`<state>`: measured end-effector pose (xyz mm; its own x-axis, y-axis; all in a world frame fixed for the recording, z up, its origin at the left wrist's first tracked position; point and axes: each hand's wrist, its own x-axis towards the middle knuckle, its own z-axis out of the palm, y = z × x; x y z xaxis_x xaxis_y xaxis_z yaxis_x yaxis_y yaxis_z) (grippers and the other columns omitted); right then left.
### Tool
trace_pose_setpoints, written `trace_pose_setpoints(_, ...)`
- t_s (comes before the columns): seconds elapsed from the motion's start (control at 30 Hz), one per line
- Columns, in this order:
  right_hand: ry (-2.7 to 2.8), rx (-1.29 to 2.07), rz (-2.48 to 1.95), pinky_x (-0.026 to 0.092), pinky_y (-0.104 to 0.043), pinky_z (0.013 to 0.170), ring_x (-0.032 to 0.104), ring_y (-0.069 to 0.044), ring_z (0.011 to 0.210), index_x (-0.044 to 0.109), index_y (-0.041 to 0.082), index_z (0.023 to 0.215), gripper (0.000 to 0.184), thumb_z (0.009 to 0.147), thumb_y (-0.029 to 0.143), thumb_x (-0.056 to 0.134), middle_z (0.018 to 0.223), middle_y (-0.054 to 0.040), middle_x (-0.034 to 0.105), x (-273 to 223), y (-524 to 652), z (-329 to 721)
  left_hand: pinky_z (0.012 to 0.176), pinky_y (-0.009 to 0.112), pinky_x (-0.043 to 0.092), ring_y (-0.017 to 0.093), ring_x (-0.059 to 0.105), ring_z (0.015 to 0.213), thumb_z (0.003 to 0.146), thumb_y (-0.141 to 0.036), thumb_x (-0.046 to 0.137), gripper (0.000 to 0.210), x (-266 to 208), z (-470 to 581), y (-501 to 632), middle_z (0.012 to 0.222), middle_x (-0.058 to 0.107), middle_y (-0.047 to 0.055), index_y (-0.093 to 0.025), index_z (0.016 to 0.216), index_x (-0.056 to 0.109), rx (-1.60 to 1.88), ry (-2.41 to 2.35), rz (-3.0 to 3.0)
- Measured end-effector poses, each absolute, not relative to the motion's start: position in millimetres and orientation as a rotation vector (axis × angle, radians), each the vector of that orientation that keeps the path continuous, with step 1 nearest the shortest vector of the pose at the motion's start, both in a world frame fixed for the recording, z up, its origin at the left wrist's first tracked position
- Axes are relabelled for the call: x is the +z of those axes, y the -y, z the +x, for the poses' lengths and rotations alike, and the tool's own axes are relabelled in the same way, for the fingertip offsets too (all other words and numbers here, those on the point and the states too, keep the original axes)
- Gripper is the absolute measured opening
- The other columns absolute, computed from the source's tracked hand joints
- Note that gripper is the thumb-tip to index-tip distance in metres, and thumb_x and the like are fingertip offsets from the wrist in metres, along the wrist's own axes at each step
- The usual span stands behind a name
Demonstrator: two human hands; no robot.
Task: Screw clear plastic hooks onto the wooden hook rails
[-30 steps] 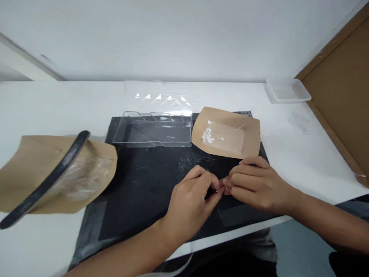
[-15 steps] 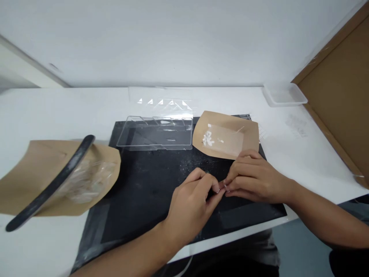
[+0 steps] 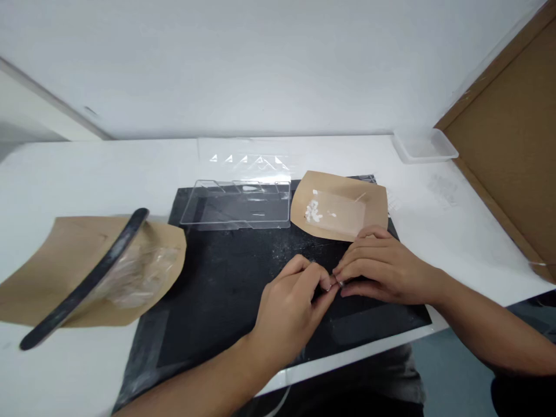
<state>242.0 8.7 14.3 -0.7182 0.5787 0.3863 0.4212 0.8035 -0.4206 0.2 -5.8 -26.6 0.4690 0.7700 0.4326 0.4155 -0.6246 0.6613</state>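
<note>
A tiny glinting piece [image 3: 329, 289], mostly hidden by fingers, sits above a black rectangular mat [image 3: 217, 289], low and right of centre. The left hand [image 3: 284, 313] has thumb and forefinger closed on it, a pinch that seems meant to steady something so small. The fingertips of the right hand [image 3: 386, 269] bunch against the same spot; whether they grip it too, I cannot tell. Just beyond the right hand, a shallow brown paper tray [image 3: 373, 202] holds small white flakes [image 3: 313, 212], its raised sides probably keeping them from scattering. At far left, a long black curved strip [image 3: 102, 266] lies across a second brown paper tray [image 3: 73, 243] of crumpled-looking clear plastic [image 3: 139, 275], perhaps parked there to leave the mat for the hands.
</note>
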Motion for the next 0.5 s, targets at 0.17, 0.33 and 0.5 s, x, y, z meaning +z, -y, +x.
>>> trace_pose_setpoints(0.17,2.473,0.404,-0.735,0.043,-0.036,0.104,0.077,-0.014,0.099,0.067,0.022,0.113,0.012,0.106,0.032,0.070,0.109,-0.0010,0.083,14.5,-8.7,241.2,0.064,0.025,0.053,0.017,0.064,0.077,0.096,-0.012,0.071,0.017,-26.6,-0.2,5.1,0.079,0.070,-0.002,-0.021,0.090,0.059,1.005,-0.979,2.250)
trace_pose_setpoints(0.33,2.451,0.436,-0.736,0.044,-0.036,0.102,0.078,-0.014,0.097,0.068,0.023,0.109,0.012,0.104,0.033,0.073,0.107,0.0002,0.083,14.0,-9.5,241.2,0.066,0.026,0.053,0.017,0.064,0.078,0.096,-0.011,0.070,0.017,-26.6,-0.5,5.3,0.080,0.071,-0.002,-0.022,0.090,0.059,0.994,-0.981,2.240)
trace_pose_setpoints(0.5,2.437,0.455,-0.740,0.044,-0.036,0.102,0.078,-0.013,0.094,0.068,0.023,0.106,0.009,0.104,0.030,0.073,0.105,0.0021,0.083,13.6,-9.3,239.9,0.065,0.026,0.053,0.017,0.062,0.078,0.095,-0.012,0.071,0.017,-27.4,-1.5,5.6,0.079,0.070,-0.002,-0.022,0.089,0.059,0.974,-0.991,2.248)
